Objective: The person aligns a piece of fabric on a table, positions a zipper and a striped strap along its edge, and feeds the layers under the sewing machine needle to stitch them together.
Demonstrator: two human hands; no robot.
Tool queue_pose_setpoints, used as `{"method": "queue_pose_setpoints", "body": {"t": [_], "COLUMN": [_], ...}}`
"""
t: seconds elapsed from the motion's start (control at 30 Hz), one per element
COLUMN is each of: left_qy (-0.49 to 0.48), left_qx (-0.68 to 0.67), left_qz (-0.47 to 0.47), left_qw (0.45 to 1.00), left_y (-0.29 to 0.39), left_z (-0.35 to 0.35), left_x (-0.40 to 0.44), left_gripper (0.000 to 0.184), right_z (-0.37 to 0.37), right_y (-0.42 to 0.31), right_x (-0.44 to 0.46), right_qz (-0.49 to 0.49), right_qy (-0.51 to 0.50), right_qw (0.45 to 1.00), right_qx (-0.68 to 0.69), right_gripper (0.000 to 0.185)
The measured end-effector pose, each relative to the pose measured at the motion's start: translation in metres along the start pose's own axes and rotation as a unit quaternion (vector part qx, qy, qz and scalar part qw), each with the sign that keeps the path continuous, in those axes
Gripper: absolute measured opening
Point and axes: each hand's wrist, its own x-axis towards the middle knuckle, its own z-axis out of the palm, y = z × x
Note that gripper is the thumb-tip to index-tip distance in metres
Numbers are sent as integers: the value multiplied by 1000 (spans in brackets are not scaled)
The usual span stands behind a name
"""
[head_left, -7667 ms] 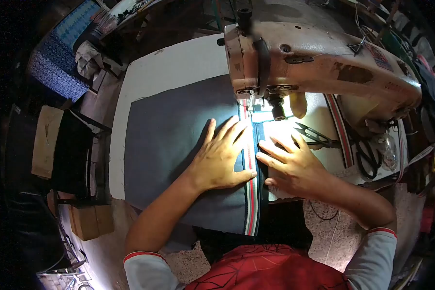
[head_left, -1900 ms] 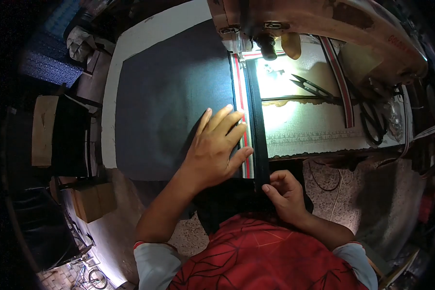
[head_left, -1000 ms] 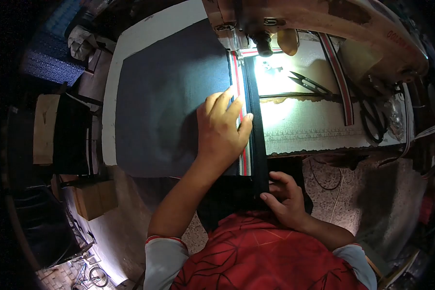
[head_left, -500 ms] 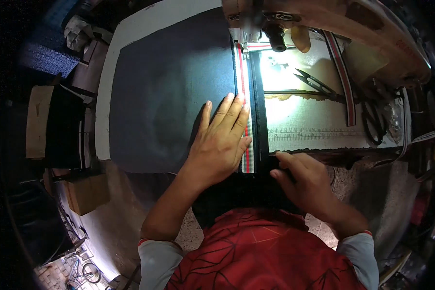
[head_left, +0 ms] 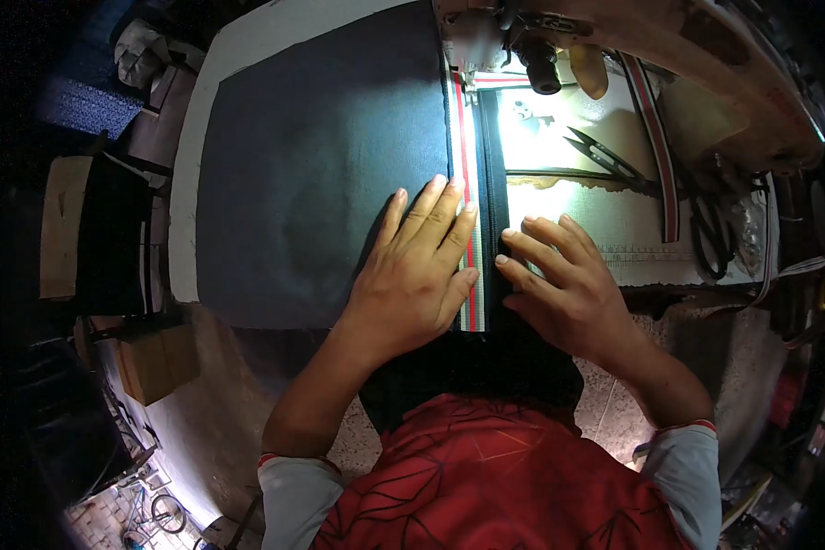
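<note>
My left hand (head_left: 412, 261) lies flat, fingers stretched, over the right edge of a dark grey fabric panel (head_left: 312, 174) and a red, white and grey striped webbing strip (head_left: 475, 307). Beside the strip runs a black zipper tape (head_left: 493, 197), reaching up to the presser foot (head_left: 469, 87) of a sewing machine (head_left: 651, 37). My right hand (head_left: 564, 284) has its fingers apart, the fingertips at the tape's right edge; whether they touch it I cannot tell. Nothing shows in either hand.
Thread snips (head_left: 605, 156) lie on the lit machine bed, right of the needle area. Another striped strip (head_left: 655, 147) hangs down there, near black-handled scissors (head_left: 709, 234). A printed ruler (head_left: 642, 254) crosses the table. A cardboard box (head_left: 160, 362) stands below left.
My right hand has moved up and slightly left from the table's front edge to the zipper tape, and its curled fingers have spread. My left hand stays in place on the fabric.
</note>
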Motion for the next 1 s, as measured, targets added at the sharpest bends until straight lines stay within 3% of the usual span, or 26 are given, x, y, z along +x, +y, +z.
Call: {"method": "queue_pose_setpoints", "body": {"t": [0.27,0.33,0.6,0.73,1.0], "left_qy": [-21,-22,-51,-7,-51], "left_qx": [13,18,2,31,35], "left_qz": [3,7,9,36,32], "left_qw": [1000,1000,999,999,998], "left_y": [1,1,-9,-18,-18], "left_z": [-8,-11,-22,-13,-15], "left_x": [2,4,19,21,25], "left_gripper": [59,60,69,70,72], "right_z": [0,1,-7,-10,-10], "right_y": [-1,1,4,6,11], "right_x": [1,-1,7,11,16], "right_qz": [-4,-14,-47,-58,-93], "right_qy": [7,-3,-19,-55,-60], "right_qw": [1000,1000,999,997,994], "right_qx": [-2,-13,-3,13,2], "right_gripper": [48,58,53,54,52]}}
